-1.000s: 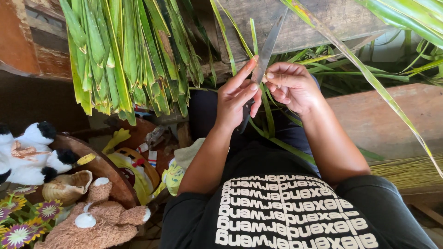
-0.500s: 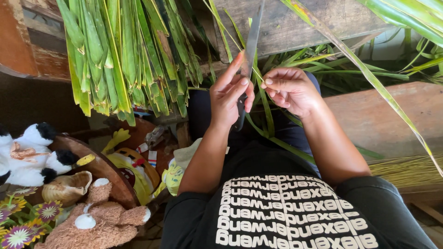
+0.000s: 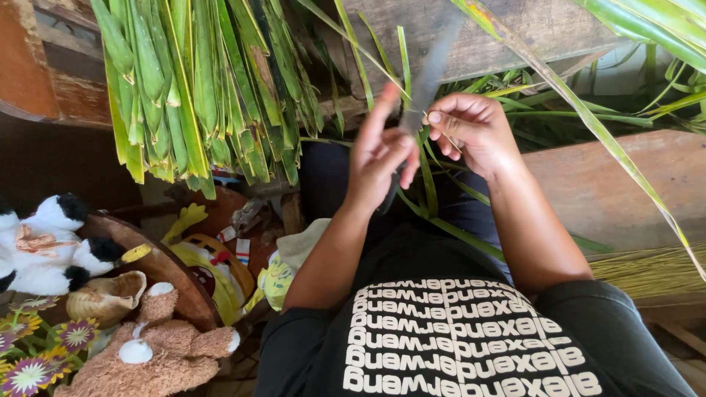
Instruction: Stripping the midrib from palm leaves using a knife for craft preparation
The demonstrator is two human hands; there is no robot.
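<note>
A reddish-brown wooden counter (image 3: pixel 603 191) fills the right middle of the frame. Along its lower right edge lies a bundle of thin yellowish-green leaf ribs (image 3: pixel 651 270), and long green leaves (image 3: pixel 544 121) trail across its upper edge. In the lower left, a round brown wooden tray (image 3: pixel 173 276) carries a black-and-white plush toy (image 3: pixel 44 246), a small woven basket (image 3: pixel 107 298), a brown plush bear (image 3: pixel 158 353) and artificial flowers (image 3: pixel 29 356). Behind, at upper centre, a weathered grey plank (image 3: pixel 485 37) stands against hanging green leaf strips (image 3: pixel 198 88).
</note>
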